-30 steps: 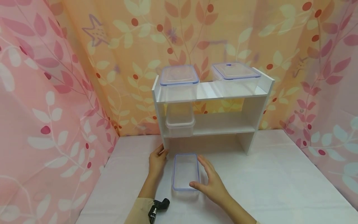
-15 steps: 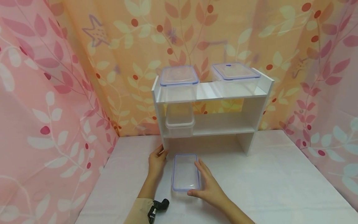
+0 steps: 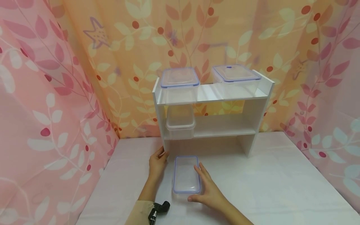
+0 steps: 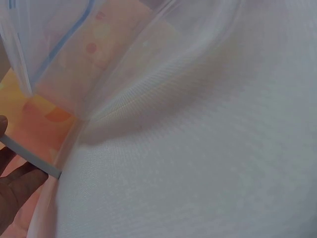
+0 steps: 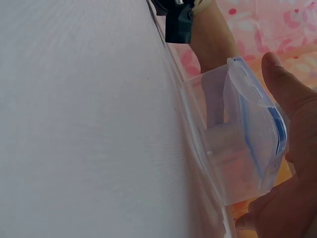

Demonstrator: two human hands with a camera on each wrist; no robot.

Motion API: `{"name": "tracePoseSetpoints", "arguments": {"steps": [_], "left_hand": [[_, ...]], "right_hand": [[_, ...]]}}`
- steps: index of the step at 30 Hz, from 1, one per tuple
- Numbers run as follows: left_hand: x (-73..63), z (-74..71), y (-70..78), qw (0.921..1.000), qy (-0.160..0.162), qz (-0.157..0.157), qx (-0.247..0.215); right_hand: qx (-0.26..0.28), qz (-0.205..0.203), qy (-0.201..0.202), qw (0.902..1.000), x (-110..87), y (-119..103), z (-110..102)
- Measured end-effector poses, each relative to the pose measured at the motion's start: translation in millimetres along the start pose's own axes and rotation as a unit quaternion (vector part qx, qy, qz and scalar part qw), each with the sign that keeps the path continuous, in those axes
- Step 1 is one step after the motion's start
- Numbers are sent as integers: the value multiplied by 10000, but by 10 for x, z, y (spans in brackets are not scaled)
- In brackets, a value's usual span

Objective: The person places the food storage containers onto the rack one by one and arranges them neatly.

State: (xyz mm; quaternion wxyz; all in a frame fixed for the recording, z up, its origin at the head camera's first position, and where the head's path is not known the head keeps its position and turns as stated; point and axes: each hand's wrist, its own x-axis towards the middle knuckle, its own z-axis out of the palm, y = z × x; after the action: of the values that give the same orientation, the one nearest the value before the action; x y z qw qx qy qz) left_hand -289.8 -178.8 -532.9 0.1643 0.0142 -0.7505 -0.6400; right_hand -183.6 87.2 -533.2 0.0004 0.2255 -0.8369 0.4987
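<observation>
A clear food container [image 3: 185,175] with a blue-edged lid lies on the white table in front of a white shelf unit [image 3: 222,125]. My right hand [image 3: 211,191] is at its right side, fingers by the right edge of the lid and thumb spread near the front corner. In the right wrist view the thumb stands apart from the container's wall [image 5: 237,158]. The left hand [image 3: 157,164] pinches the lower front of the shelf's left side panel. Between thumb and fingers, the panel's edge [image 4: 30,157] shows in the left wrist view.
Two larger lidded containers stand on the top shelf, one left [image 3: 180,82] and one right [image 3: 237,79]. A smaller container with a whitish lid [image 3: 181,122] sits at the left of the middle shelf. Patterned curtains [image 3: 126,103] surround the table.
My right hand has moved slightly toward me, its thumb passing from over the lid to the front corner. The left hand and the container stay put; the head view has tilted a little.
</observation>
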Motion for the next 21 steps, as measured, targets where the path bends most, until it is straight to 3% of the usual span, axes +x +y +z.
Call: {"name": "tracePoseSetpoints", "arguments": {"steps": [21], "left_hand": [[11,6,4,10000,59,-44,14]], "right_hand": [[33,-129,-293,9995,36,89,111]]}}
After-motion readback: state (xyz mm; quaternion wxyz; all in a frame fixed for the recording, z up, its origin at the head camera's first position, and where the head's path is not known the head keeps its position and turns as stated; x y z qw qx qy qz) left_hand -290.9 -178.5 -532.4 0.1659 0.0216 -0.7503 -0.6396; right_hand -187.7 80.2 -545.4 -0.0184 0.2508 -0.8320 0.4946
